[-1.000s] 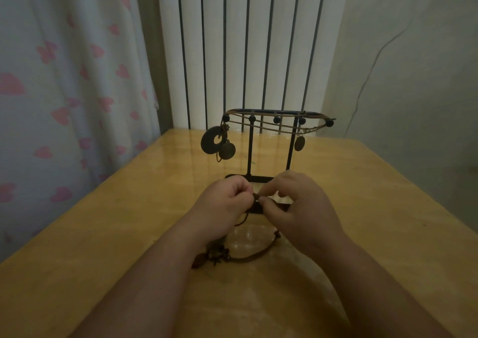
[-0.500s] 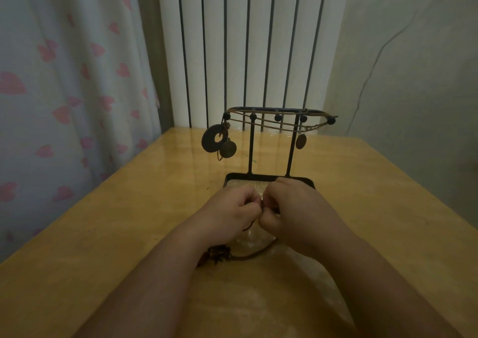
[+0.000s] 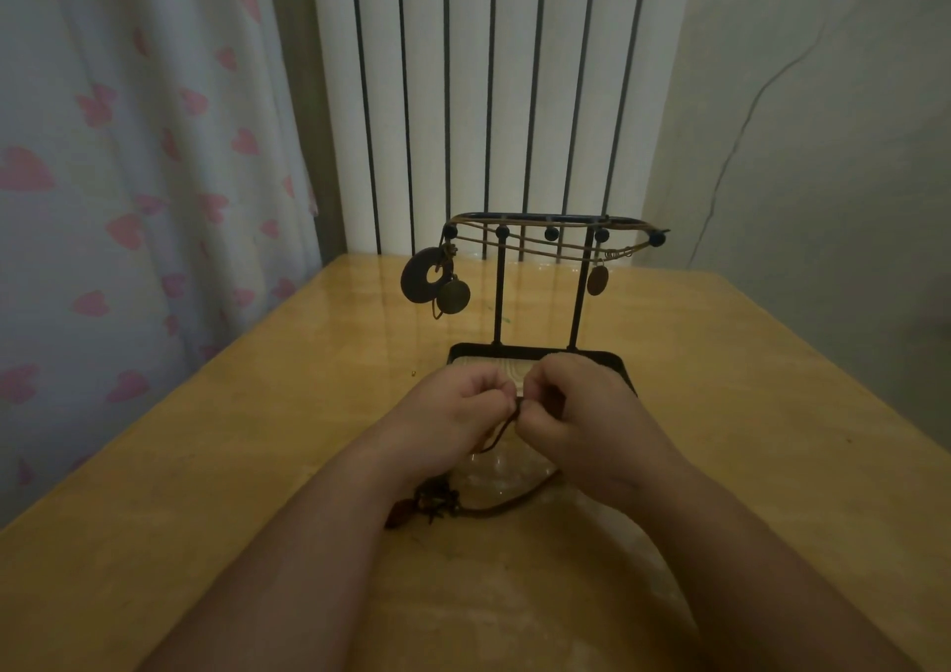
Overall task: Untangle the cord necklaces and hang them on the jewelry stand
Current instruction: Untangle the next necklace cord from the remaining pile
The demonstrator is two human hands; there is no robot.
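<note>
A black jewelry stand (image 3: 498, 301) stands mid-table on a rectangular tray base (image 3: 615, 360). Cord necklaces hang across its top bar: a dark ring pendant (image 3: 419, 276) and a round disc (image 3: 454, 297) at the left end, an oval pendant (image 3: 597, 280) at the right. In front of the base my left hand (image 3: 453, 406) and my right hand (image 3: 571, 414) meet, fingers curled, both pinching a dark cord necklace (image 3: 502, 427). The cord loops down onto the table to a cluster of dark and reddish beads (image 3: 429, 504) near my left wrist.
The wooden table (image 3: 746, 414) runs back to a white ribbed radiator (image 3: 494, 95). A curtain with pink hearts (image 3: 128, 182) hangs along the left edge. A plain wall (image 3: 823, 131) lies to the right. A tiny speck (image 3: 413, 373) sits left of the stand.
Both hands have drawn closer together and curled tighter on the cord in front of the stand base. The beaded end stays on the table.
</note>
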